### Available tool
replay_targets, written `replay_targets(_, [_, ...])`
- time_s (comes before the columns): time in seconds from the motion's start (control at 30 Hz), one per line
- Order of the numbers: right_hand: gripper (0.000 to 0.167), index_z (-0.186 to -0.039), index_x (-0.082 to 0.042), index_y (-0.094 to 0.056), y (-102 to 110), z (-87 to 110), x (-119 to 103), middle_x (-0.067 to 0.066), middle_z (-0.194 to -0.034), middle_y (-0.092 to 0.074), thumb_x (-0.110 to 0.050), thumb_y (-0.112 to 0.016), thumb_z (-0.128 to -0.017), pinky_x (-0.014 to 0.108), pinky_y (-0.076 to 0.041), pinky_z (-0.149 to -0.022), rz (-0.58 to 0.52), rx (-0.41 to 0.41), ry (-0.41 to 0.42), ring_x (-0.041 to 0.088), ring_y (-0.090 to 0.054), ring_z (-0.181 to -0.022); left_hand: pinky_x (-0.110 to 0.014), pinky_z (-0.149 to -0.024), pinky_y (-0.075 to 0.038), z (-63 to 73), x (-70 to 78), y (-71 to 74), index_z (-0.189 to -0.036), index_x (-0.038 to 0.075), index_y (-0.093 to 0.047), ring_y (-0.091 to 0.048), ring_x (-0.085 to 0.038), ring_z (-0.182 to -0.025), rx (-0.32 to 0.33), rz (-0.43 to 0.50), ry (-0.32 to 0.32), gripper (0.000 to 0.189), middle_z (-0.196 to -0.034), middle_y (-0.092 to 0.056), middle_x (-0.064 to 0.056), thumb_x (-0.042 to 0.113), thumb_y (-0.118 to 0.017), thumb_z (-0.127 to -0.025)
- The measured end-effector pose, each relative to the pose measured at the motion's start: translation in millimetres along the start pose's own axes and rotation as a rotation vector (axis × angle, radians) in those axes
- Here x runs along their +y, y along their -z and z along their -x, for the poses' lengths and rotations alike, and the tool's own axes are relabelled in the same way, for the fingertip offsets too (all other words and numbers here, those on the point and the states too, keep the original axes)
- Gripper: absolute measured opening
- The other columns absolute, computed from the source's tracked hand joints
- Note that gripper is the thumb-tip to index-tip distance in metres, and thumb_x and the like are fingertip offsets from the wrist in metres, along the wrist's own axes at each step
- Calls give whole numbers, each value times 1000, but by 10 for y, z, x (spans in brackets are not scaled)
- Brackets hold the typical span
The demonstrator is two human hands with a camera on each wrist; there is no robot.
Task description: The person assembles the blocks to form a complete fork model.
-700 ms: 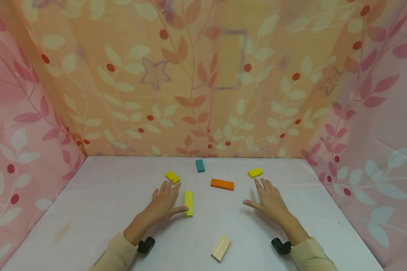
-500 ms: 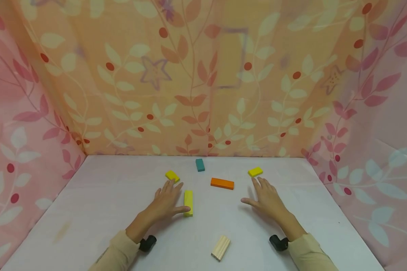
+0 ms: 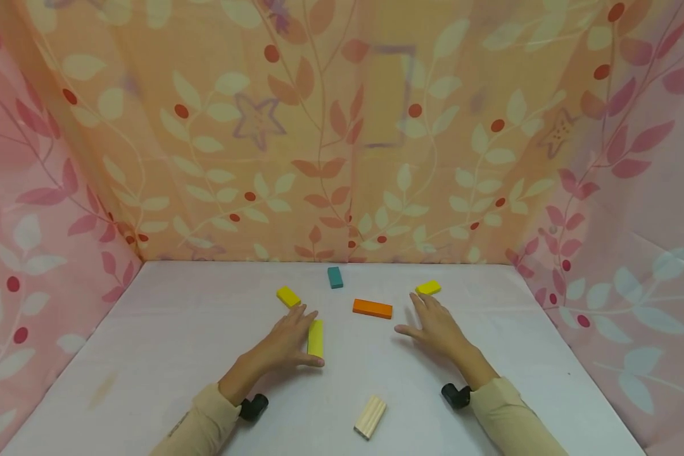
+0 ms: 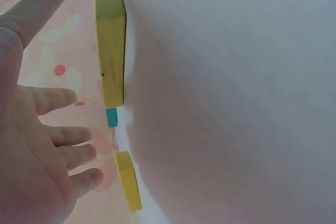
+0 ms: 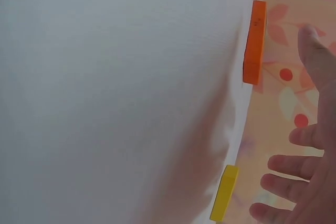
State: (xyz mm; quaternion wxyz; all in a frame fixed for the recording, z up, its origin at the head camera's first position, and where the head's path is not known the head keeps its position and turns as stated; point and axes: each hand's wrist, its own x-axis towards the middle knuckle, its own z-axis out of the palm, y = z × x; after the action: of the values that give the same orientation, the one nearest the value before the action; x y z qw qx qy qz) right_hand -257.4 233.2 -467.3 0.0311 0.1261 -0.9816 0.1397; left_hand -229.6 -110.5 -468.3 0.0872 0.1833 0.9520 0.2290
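Observation:
My left hand [image 3: 285, 342] spreads over the left edge of a long yellow-green block [image 3: 316, 337], thumb across its near end and fingers by its far end. In the left wrist view, this block [image 4: 111, 51] shows apart from the spread fingers. Beyond that hand lies a short yellow block [image 3: 288, 296]. My right hand [image 3: 440, 330] is held above the table with fingers spread, its fingertips overlapping the near edge of another short yellow block [image 3: 429, 287]. An orange block [image 3: 373, 309] lies to the left of the right hand; in the right wrist view, nothing is in its fingers.
A small teal block [image 3: 335, 277] lies near the back of the white table [image 3: 165, 342]. At the front middle rests a pale ridged wooden block [image 3: 370, 418]. Patterned cloth [image 3: 216, 158] rises behind and on both sides.
My left hand has shifted right, over the long yellow-green block, its thumb now at the near end. My right hand has moved left and slightly forward, toward the short yellow block. The blocks stay put.

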Motion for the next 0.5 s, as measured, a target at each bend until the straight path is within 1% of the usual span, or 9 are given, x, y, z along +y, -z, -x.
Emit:
replay_targets(0.1, [96, -150, -3, -34, -5, -53, -29, 24, -153, -36, -63, -65, -82, 62, -31, -111, -19, -22, -7, 44, -35, -140, -59, -117, -23, -14, 3, -6, -150, 9, -37, -20, -39, -149, -10, 5, -9, 105, -159, -25, -20, 54, -84, -67])
replay_targets(0.33, [90, -148, -4, -37, 0, -142, -75, 24, -151, -39, -59, -67, -83, 59, -33, -111, -55, -28, -2, 43, -38, -138, -54, -112, -36, -35, 0, -14, -149, 8, -38, -33, -35, -143, -43, 30, 9, 104, -157, -31, -17, 50, -86, -66])
replay_targets(0.5, [86, -147, -4, -40, -6, -214, -110, 22, -149, -43, -57, -68, -84, 58, -36, -110, -76, -41, 27, 41, -41, -136, -53, -111, -38, -55, -3, -9, -148, 9, -40, -36, -32, -142, -58, 34, 26, 101, -156, -34, -14, 48, -86, -67])
